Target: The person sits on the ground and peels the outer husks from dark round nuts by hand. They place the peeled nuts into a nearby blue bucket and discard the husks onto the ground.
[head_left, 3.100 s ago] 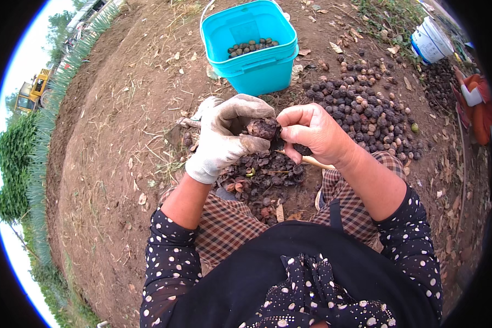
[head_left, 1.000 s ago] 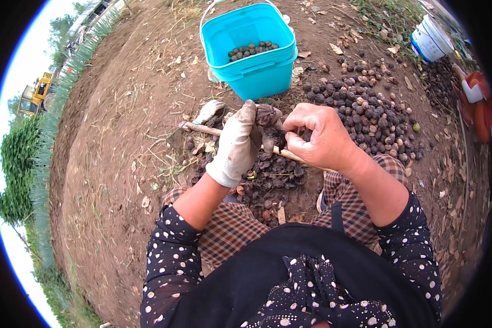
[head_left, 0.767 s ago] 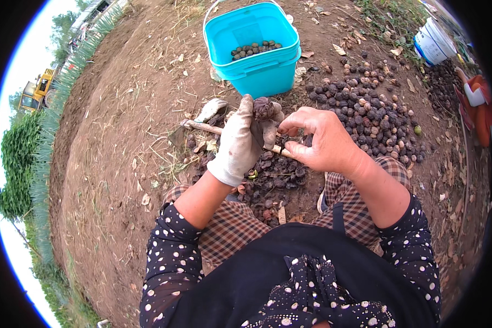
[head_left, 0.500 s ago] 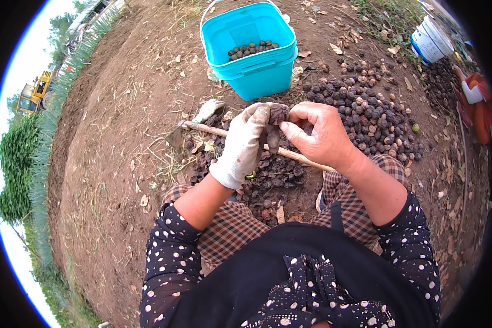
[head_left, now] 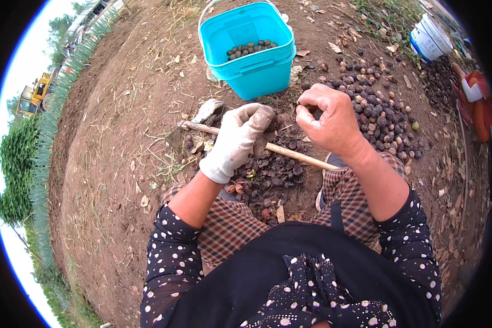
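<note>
My left hand (head_left: 238, 139), in a white glove soiled at the fingertips, is closed around a dark-husked walnut (head_left: 274, 123), mostly hidden by the fingers. To its right my bare right hand (head_left: 331, 120) is raised apart from it, thumb and fingers pinched together; whatever lies between them is too hidden to name. Beneath the left hand, dark peeled husks (head_left: 279, 172) cover the ground between my feet. A tool with a wooden handle (head_left: 295, 154) lies across them. Beyond my hands stands a turquoise bucket (head_left: 262, 74) with several walnuts (head_left: 251, 49) in it.
A heap of dark walnuts (head_left: 385, 123) spreads on the soil at the right. Another white glove (head_left: 208, 111) lies near the tool's head. A white bucket (head_left: 431, 38) is at the far right, with a red-orange object (head_left: 477, 104) below it. A yellow machine (head_left: 35, 94) stands far left.
My hands were together on the dark walnut; they have come apart. The right hand has moved right and slightly up, the left slightly left.
</note>
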`<act>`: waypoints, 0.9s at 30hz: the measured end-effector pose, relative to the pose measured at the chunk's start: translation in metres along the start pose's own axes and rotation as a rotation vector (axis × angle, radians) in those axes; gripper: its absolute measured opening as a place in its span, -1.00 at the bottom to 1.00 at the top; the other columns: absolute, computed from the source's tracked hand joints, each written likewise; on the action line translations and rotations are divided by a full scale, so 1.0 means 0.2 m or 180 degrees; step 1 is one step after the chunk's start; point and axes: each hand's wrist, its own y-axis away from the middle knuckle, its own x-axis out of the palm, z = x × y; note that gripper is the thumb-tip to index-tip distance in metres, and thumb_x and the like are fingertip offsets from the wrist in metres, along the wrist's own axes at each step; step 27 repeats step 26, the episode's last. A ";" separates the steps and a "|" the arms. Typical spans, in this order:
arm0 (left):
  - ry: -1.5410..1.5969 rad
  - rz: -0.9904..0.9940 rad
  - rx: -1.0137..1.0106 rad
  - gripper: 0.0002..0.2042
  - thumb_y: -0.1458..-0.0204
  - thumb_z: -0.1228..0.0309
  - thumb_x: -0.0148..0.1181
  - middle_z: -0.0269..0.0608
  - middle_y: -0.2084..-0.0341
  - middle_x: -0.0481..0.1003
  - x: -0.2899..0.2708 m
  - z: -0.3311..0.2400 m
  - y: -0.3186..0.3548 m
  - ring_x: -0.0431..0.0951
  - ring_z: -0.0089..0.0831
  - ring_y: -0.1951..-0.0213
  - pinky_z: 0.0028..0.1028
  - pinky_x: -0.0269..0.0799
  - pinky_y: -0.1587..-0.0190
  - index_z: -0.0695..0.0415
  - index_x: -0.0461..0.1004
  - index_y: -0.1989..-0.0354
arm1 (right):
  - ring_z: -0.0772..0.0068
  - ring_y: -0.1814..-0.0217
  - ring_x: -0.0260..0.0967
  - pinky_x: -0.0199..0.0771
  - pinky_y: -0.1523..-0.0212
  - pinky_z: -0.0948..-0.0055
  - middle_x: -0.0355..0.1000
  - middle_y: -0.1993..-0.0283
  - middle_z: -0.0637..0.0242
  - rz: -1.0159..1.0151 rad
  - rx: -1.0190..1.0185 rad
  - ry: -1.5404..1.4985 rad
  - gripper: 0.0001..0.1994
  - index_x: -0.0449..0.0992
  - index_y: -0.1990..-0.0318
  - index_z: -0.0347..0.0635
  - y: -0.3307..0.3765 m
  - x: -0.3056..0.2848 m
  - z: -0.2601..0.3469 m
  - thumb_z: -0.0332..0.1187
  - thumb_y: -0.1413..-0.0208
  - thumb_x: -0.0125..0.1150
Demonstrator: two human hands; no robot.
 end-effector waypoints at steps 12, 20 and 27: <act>0.0273 -0.0004 -0.0382 -0.43 -0.28 -0.14 -0.05 -0.35 0.64 0.44 -0.03 0.08 -0.08 0.29 -0.62 0.75 -0.58 0.16 0.73 0.20 0.55 0.31 | 0.11 0.37 0.50 0.54 0.30 0.24 0.47 0.41 0.22 0.0779 -0.0505 -0.0316 -0.87 0.61 0.37 -0.17 0.06 0.01 0.05 -0.51 0.11 0.18; 0.1050 -0.0332 -0.0950 -0.45 -0.23 -0.12 0.06 -0.11 0.32 0.49 -0.29 0.20 -0.51 0.49 -0.37 0.47 -0.41 0.44 0.47 0.20 0.38 0.00 | 0.16 0.32 0.48 0.53 0.31 0.22 0.45 0.39 0.29 0.0811 -0.0856 -0.0083 -0.95 0.54 0.42 -0.08 0.04 0.04 0.12 -0.36 0.03 0.22; -0.0973 -0.0344 0.0438 -0.11 -0.16 -0.19 0.11 0.14 -0.22 0.25 -0.58 -0.24 -0.57 0.59 -0.08 0.02 -0.32 0.65 0.20 0.19 -0.09 -0.44 | 0.17 0.41 0.52 0.55 0.36 0.23 0.45 0.46 0.22 0.0877 -0.0462 0.0129 -0.99 0.57 0.45 -0.16 0.06 0.07 0.01 -0.46 0.05 0.26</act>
